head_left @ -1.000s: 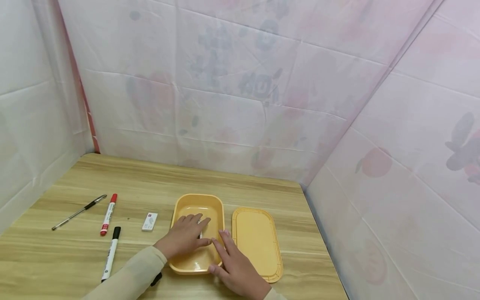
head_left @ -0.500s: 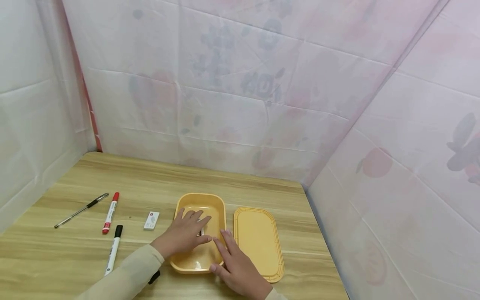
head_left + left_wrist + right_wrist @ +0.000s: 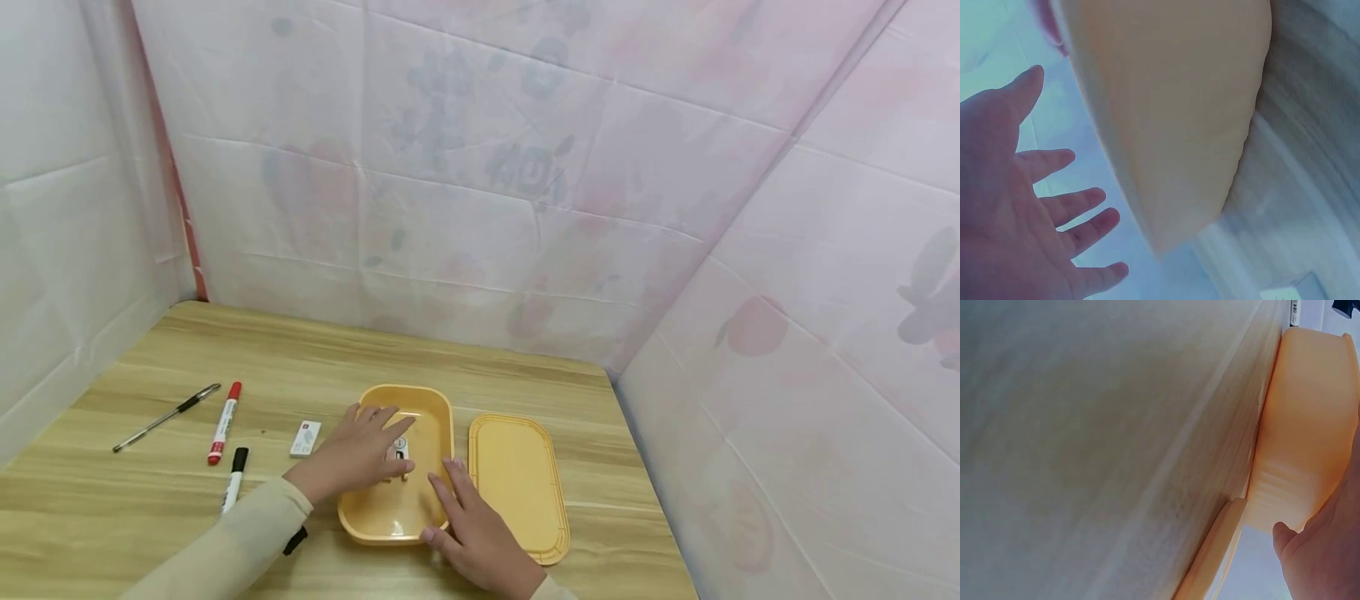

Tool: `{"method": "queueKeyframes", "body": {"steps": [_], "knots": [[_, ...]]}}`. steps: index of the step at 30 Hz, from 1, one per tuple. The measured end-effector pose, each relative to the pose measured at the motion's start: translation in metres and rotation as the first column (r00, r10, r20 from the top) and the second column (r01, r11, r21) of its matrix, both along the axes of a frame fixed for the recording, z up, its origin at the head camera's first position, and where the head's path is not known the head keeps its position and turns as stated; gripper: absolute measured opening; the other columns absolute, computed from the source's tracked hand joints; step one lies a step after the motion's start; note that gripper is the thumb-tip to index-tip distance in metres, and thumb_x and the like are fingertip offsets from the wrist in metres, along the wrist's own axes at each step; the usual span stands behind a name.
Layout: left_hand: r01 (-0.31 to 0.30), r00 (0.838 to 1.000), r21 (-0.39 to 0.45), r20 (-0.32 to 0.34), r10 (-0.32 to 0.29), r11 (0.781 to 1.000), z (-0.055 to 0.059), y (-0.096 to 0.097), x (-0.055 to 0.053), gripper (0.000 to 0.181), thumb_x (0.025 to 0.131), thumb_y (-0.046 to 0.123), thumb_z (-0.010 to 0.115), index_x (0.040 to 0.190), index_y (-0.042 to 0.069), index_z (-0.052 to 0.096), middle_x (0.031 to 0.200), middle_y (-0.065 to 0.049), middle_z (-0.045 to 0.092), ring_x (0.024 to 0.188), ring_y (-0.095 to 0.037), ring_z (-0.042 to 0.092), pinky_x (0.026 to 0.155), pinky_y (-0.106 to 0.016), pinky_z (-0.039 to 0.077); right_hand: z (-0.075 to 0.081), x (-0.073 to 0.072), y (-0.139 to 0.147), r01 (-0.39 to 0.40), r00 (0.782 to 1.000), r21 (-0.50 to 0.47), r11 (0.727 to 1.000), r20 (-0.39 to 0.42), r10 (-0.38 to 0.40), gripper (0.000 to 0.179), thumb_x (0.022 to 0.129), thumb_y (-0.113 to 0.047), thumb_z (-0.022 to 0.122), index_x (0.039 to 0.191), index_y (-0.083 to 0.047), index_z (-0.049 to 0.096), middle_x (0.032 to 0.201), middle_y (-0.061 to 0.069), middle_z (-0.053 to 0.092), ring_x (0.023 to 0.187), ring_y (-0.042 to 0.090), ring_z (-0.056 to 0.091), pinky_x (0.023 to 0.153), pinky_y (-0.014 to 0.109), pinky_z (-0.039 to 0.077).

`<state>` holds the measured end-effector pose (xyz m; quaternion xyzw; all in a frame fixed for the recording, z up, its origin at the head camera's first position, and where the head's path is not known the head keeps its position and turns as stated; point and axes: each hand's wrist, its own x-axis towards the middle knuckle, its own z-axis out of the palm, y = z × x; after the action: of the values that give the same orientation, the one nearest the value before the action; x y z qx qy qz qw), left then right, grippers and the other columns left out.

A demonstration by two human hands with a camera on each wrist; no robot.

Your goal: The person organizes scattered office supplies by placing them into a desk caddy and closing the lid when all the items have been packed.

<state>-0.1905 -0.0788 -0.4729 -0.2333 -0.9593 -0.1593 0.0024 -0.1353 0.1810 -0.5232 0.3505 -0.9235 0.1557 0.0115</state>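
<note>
At the far left we see a pale sheet point(image 3: 67, 250) hung as a side wall, meeting a faintly printed back sheet point(image 3: 450, 192) that spans the rear of the wood-grain table point(image 3: 615, 517). Next we note a slim pen point(image 3: 167, 418), set obliquely with its dark grip toward the back, and then a red-capped marker point(image 3: 224, 423), near it but apart. Slightly forward and to the right we find a black-capped marker point(image 3: 235, 479), its lower part hidden by a cream sleeve point(image 3: 225, 542). A small black object point(image 3: 296, 540) shows at the sleeve's edge; we cannot tell what it is. A small white box point(image 3: 305, 438) with a red mark lies just beyond the left wrist.

In the middle we observe the left hand point(image 3: 356, 454) over the left side of a yellow container point(image 3: 427, 517), its fingers extended, spread and holding nothing; the left wrist view shows its palm and the gaps between the fingers. The container rests upright on the table. Inside it we make out a printed patch point(image 3: 401, 450), partly covered by the left thumb; we cannot tell whether it is loose. To the right we see the right hand point(image 3: 483, 537) at the container's near right side, its fingers straight and gripping nothing, the fingertips by the rim; we cannot be sure that they touch. Just beside the container lies a flat yellow lid point(image 3: 517, 483), partly behind the right hand. A fruit-printed side sheet point(image 3: 795, 417) stands at the far right.
</note>
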Motion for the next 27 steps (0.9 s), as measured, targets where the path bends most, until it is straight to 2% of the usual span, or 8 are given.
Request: {"method": "queueKeyframes", "body": {"steps": [4, 8, 15, 21, 27], "knots": [[-0.006, 1.0, 0.004, 0.0, 0.006, 1.0, 0.005, -0.005, -0.002, 0.073, 0.096, 0.061, 0.056, 0.152, 0.015, 0.045, 0.156, -0.021, 0.041, 0.144, -0.046, 0.036, 0.118, -0.068, 0.02, -0.002, -0.001, 0.001, 0.006, 1.0, -0.001, 1.0, 0.016, -0.006, 0.071, 0.104, -0.051, 0.046, 0.161, -0.016, 0.024, 0.169, 0.013, 0.014, 0.154, 0.036, 0.019, 0.105, 0.054, 0.049], [-0.014, 0.999, 0.014, -0.04, 0.014, 1.0, 0.006, -0.013, -0.002, 0.072, 0.095, 0.056, 0.06, 0.153, 0.014, 0.044, 0.157, -0.022, 0.039, 0.142, -0.047, 0.037, 0.116, -0.071, 0.021, -0.002, -0.002, 0.001, 0.01, 1.0, -0.003, 1.0, 0.022, -0.01, 0.071, 0.104, -0.052, 0.046, 0.161, -0.015, 0.025, 0.169, 0.014, 0.015, 0.153, 0.037, 0.021, 0.104, 0.055, 0.049], [-0.072, 0.993, 0.042, -0.091, 0.075, 0.997, 0.001, -0.031, -0.003, 0.077, 0.092, 0.055, 0.066, 0.154, 0.016, 0.042, 0.158, -0.022, 0.036, 0.144, -0.045, 0.033, 0.115, -0.071, 0.021, -0.002, -0.001, 0.0, 0.018, 0.996, -0.018, 1.0, 0.082, -0.016, 0.072, 0.104, -0.05, 0.047, 0.161, -0.015, 0.024, 0.169, 0.013, 0.011, 0.154, 0.037, 0.017, 0.107, 0.058, 0.046], [-0.124, 0.987, 0.039, -0.094, 0.128, 0.991, -0.001, -0.049, -0.002, 0.084, 0.09, 0.06, 0.065, 0.156, 0.015, 0.039, 0.16, -0.022, 0.032, 0.144, -0.046, 0.033, 0.114, -0.069, 0.024, -0.001, -0.001, -0.002, 0.027, 0.996, -0.017, 0.999, 0.084, -0.026, 0.071, 0.104, -0.052, 0.045, 0.161, -0.015, 0.024, 0.17, 0.012, 0.011, 0.155, 0.036, 0.016, 0.108, 0.058, 0.044], [-0.157, 0.985, 0.045, -0.06, 0.16, 0.987, -0.003, -0.067, -0.001, 0.083, 0.093, 0.063, 0.059, 0.157, 0.014, 0.036, 0.161, -0.022, 0.03, 0.145, -0.047, 0.031, 0.115, -0.068, 0.025, 0.001, 0.0, -0.002, 0.034, 0.997, -0.019, 0.999, 0.065, -0.033, 0.071, 0.104, -0.053, 0.045, 0.161, -0.016, 0.027, 0.169, 0.012, 0.014, 0.155, 0.035, 0.017, 0.11, 0.056, 0.043]]}}
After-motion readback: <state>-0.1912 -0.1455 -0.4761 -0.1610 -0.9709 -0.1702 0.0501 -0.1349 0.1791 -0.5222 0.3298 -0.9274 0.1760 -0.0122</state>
